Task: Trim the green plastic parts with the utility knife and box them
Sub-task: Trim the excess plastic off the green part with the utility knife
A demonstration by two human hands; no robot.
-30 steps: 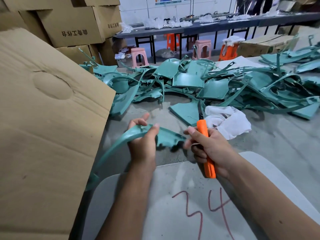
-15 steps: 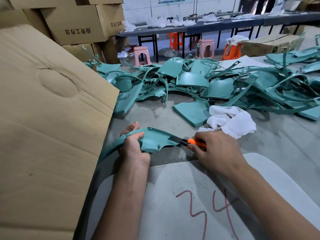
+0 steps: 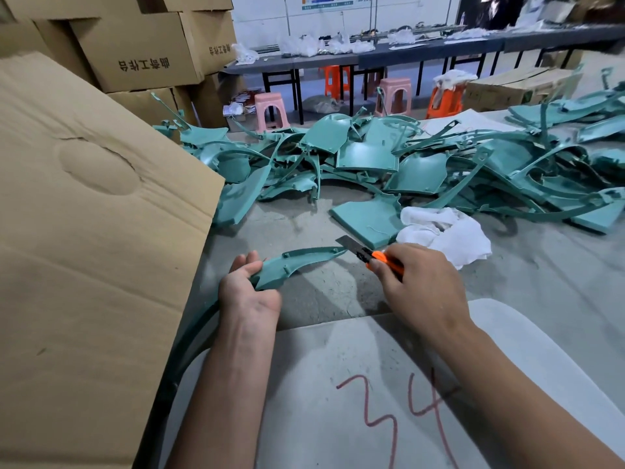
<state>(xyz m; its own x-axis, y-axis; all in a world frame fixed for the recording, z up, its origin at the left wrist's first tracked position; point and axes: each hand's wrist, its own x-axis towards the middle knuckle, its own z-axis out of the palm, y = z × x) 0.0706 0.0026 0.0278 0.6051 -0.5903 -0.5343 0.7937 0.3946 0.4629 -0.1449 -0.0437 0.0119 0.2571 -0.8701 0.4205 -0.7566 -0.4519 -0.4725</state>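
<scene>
The part (image 3: 297, 262), a long curved green strip, is held low over the desk (image 3: 338, 292) just ahead of the person, its pointed tip aimed right toward the knife (image 3: 368, 253). The left hand (image 3: 248, 289) grips its wider near end, fingers curled round the edge, likely to steady the strip and offer the tip to the blade. The strip's tail runs down past the wrist beside the box flap (image 3: 101, 231). The right hand (image 3: 419, 282) is closed round the orange knife handle, with the dark blade extended and pointing up-left, its edge at or just off the tip; whether they touch I cannot tell. That angle suits shaving flash off the edge with the cut going away from the body.

The pile (image 3: 372, 157) of untrimmed parts lies farther back, within reach for the next pick. A white cloth (image 3: 446, 231) sits just right of the knife. The open carton stands close on the left, presumably so finished parts can be dropped straight in.
</scene>
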